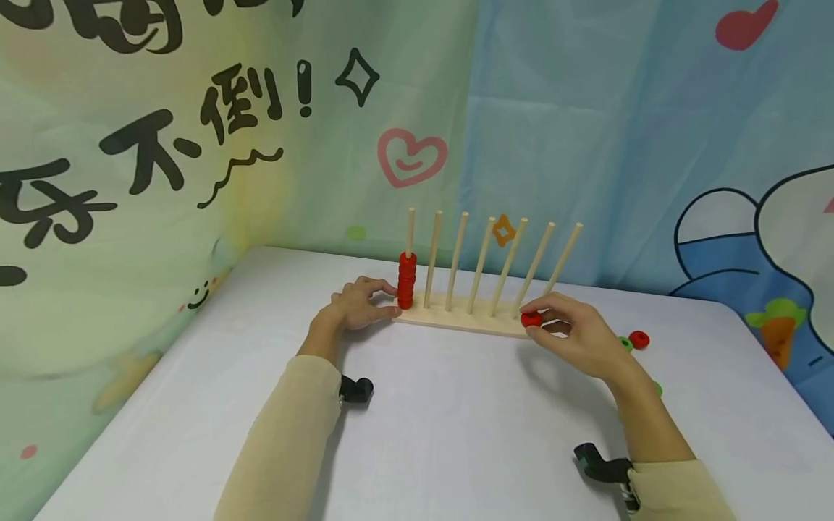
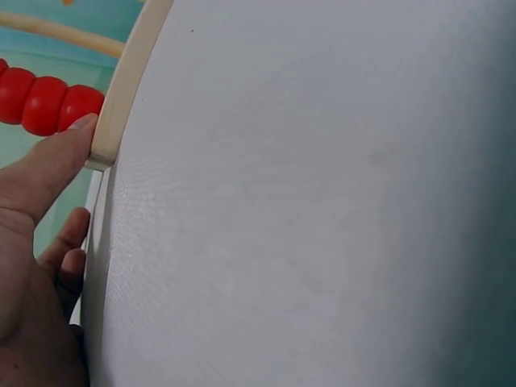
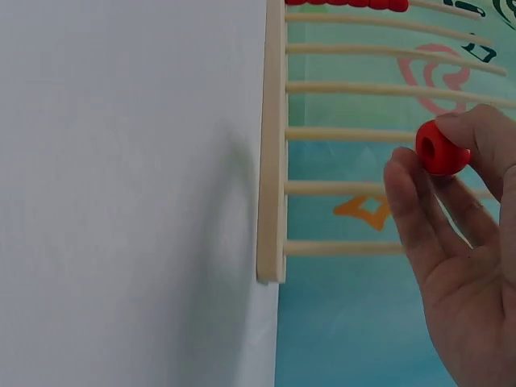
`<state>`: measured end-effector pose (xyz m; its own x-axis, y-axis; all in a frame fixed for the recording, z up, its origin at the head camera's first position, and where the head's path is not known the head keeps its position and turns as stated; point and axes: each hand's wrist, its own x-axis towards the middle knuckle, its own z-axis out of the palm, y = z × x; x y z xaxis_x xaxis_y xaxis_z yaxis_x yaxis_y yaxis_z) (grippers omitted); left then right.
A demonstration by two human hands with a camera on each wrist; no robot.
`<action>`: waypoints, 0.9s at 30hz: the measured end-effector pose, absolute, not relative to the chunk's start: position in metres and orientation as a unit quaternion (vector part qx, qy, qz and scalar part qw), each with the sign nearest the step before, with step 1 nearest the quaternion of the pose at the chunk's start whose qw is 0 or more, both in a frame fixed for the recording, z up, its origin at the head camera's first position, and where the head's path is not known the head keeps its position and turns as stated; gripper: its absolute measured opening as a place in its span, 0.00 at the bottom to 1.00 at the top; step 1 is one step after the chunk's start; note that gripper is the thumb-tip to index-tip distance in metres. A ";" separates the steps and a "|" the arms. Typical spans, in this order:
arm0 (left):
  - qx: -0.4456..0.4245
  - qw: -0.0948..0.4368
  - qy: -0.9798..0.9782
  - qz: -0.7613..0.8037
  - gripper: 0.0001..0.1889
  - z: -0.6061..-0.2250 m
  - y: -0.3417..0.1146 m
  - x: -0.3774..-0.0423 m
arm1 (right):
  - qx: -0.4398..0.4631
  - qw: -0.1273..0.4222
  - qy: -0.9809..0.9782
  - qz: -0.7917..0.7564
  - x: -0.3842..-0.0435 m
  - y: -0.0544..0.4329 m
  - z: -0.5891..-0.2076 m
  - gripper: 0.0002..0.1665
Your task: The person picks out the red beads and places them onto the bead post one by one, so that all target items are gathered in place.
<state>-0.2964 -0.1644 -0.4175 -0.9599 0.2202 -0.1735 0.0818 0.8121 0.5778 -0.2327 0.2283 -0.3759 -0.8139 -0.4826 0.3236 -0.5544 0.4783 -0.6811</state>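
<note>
A wooden peg rack (image 1: 456, 315) stands on the white table, with several upright pegs along its base. Ring-shaped red beads (image 1: 407, 282) are stacked on the leftmost peg. At that end, my left hand (image 1: 358, 302) holds the base between thumb and forefinger; the thumb (image 2: 60, 161) lies beside the lowest bead, and the forefinger's contact is partly hidden. My right hand (image 1: 573, 333) pinches one red bead (image 3: 442, 149) between thumb and fingertips, its hole showing in the right wrist view. This bead is off the pegs, in front of the rack's right end.
Right of my right hand lie a loose red bead (image 1: 639, 339) and a green bead (image 1: 625, 344). Another green piece (image 1: 658, 389) is mostly hidden behind the right forearm. A printed cloth backdrop (image 1: 554, 108) hangs behind the table.
</note>
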 end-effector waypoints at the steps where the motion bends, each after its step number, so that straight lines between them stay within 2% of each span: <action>1: 0.081 0.116 0.945 0.296 0.22 -0.416 -0.164 -0.296 | 0.302 0.044 -0.852 0.425 -0.233 0.226 -0.376 0.16; 13: 0.081 0.119 0.945 0.293 0.23 -0.415 -0.165 -0.297 | 0.307 0.030 -0.824 0.475 -0.234 0.201 -0.374 0.18; 27: 0.081 0.120 0.945 0.292 0.23 -0.417 -0.165 -0.297 | 0.311 0.061 -0.807 0.499 -0.239 0.183 -0.368 0.19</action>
<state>-0.2965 -0.1654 -0.4166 -0.9580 0.2234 -0.1799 0.0828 0.8158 0.5723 -0.2392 0.1829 -0.3679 -0.7993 -0.4412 0.4080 -0.5621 0.3089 -0.7672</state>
